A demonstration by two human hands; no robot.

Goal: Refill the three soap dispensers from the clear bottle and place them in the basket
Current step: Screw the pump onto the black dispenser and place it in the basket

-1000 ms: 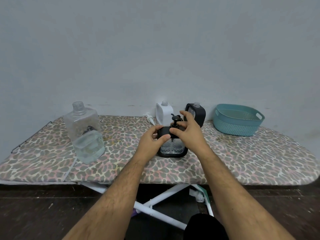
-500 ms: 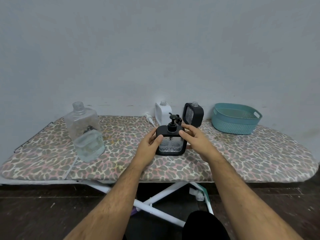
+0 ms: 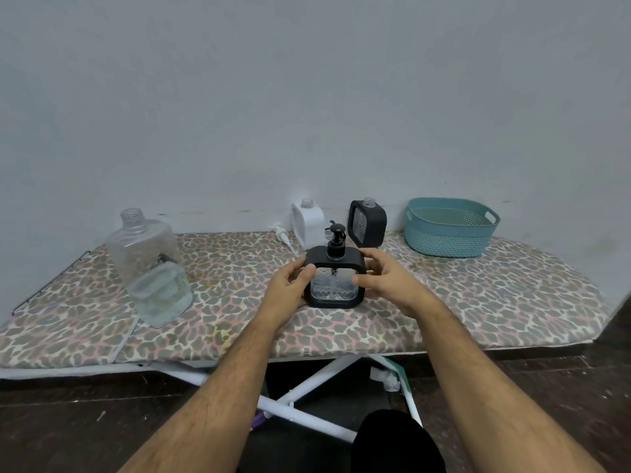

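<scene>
On board, dispenser (image 3: 335, 278) upright, spout leftward

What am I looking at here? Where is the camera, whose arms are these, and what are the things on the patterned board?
There is no machine here. A person wears a camera on the head, so you look down along their own bare arms. The left hand and the right hand grip the two sides of a black soap dispenser with its pump on, standing on an ironing board. At the left stands a big clear bottle, open and partly full. Behind are a white dispenser and a second black dispenser, both without pumps; a white pump lies beside them. At the right is a teal basket.
</scene>
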